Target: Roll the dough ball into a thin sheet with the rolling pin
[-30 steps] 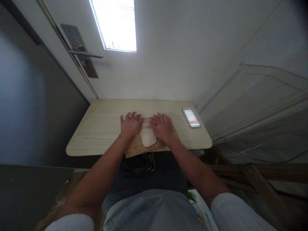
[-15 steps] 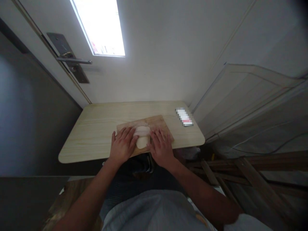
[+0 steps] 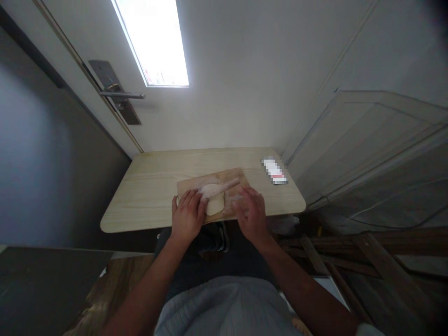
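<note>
Lying between hands, flattened dough

The left hand, palm down, and right hand, fingers loosely bent, extend over the worktop's near edge.

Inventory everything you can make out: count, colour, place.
Dough: 1, cream, on the board
Rolling pin: 1, tan, touching the dough
Board: 1, brown, on the table
Table: 1, beige, before the door
Phone: 1, pixelated white, table's right end
Door: 1, whitish, behind the table
Handle: 1, grey, door's left
Window: 1, white, in the door
Beams: several, brown, lower right
Shirt: 1, grey, bottom
Left hand: 1, bare, on the rolling pin
Right hand: 1, bare, board's right edge
</note>
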A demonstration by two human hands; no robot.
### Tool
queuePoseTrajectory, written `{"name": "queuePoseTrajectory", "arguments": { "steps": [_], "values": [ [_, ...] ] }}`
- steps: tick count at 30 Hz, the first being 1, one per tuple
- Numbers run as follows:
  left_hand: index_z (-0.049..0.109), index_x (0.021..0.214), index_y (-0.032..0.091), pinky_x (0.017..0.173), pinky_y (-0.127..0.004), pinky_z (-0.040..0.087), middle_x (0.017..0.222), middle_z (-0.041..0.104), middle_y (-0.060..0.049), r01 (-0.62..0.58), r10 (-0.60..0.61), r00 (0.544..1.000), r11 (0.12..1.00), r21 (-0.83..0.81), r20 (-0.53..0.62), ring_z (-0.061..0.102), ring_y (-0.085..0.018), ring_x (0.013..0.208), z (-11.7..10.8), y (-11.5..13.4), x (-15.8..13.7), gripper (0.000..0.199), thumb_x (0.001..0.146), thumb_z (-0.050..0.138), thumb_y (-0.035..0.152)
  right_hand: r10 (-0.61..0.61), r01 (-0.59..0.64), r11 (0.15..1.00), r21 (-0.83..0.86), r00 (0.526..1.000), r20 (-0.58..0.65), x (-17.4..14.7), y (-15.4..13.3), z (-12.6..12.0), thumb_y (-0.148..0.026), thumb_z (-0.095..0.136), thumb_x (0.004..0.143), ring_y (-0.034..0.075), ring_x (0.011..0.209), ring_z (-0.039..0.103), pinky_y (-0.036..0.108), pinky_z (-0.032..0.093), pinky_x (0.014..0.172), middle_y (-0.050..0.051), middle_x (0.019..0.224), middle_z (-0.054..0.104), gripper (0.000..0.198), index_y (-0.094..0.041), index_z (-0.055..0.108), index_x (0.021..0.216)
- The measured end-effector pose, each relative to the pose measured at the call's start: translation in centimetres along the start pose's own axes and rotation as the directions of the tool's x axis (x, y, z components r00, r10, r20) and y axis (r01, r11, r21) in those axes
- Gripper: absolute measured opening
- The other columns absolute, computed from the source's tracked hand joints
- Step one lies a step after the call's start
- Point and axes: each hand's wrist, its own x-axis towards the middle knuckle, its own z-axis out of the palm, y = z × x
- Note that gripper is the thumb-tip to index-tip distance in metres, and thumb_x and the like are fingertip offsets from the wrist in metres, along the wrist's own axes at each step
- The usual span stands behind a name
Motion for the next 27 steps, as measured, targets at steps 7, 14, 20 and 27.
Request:
{"name": "queuePoseTrajectory", "arguments": {
  "steps": [7, 14, 20, 27],
  "values": [
    [0.054, 0.141, 0.016, 0.112, -0.056, 0.037, 0.149, 0.054, -0.015, 0.156, -0.163, 0.984, 0.983, 0.097, 0.068, 0.048, -0.031, 0.138, 1.0, 2.6, 4.2, 0.051, 0.104, 0.029, 0.041, 0.136, -0.113, 0.977, -0.183, 0.984, 0.118, 3.1, 3.2, 2.1, -0.031, 0.041, 0.100, 0.029, 0.138, 0.045, 0.057, 0.028, 0.115, 0.014, 0.139, 0.061, 0.038, -0.018, 0.058, 0.132],
    [0.033, 0.156, 0.011, 0.118, -0.055, 0.031, 0.161, 0.037, -0.017, 0.036, -0.047, 0.996, 0.991, 0.130, 0.081, 0.032, -0.031, 0.150, 1.9, 4.7, -1.1, 0.069, 0.102, 0.028, 0.054, 0.084, -0.045, 0.973, -0.228, 0.983, 0.164, 2.2, 2.7, 3.9, -0.025, 0.039, 0.100, 0.028, 0.141, 0.042, 0.056, 0.024, 0.118, 0.015, 0.146, 0.055, 0.041, -0.015, 0.055, 0.136],
    [0.034, 0.155, 0.006, 0.120, -0.058, 0.024, 0.158, 0.039, -0.021, 0.030, -0.038, 0.998, 0.989, 0.142, 0.050, 0.033, -0.035, 0.149, 2.4, 4.1, -0.1, 0.076, 0.101, 0.030, 0.059, 0.095, -0.059, 0.972, -0.226, 0.984, 0.153, 2.0, 2.8, 4.2, -0.023, 0.039, 0.099, 0.027, 0.140, 0.044, 0.057, 0.020, 0.119, 0.014, 0.141, 0.060, 0.038, -0.016, 0.060, 0.130],
    [0.044, 0.149, 0.008, 0.117, -0.068, 0.021, 0.154, 0.045, -0.023, 0.086, -0.106, 0.987, 0.983, 0.159, 0.121, 0.037, -0.039, 0.145, 2.1, 1.7, 5.0, 0.078, 0.100, 0.021, 0.065, 0.082, -0.044, 0.968, -0.246, 0.986, 0.147, 1.9, 2.5, 4.1, -0.021, 0.040, 0.098, 0.028, 0.138, 0.045, 0.058, 0.018, 0.119, 0.014, 0.141, 0.059, 0.039, -0.015, 0.059, 0.132]
  ]
}}
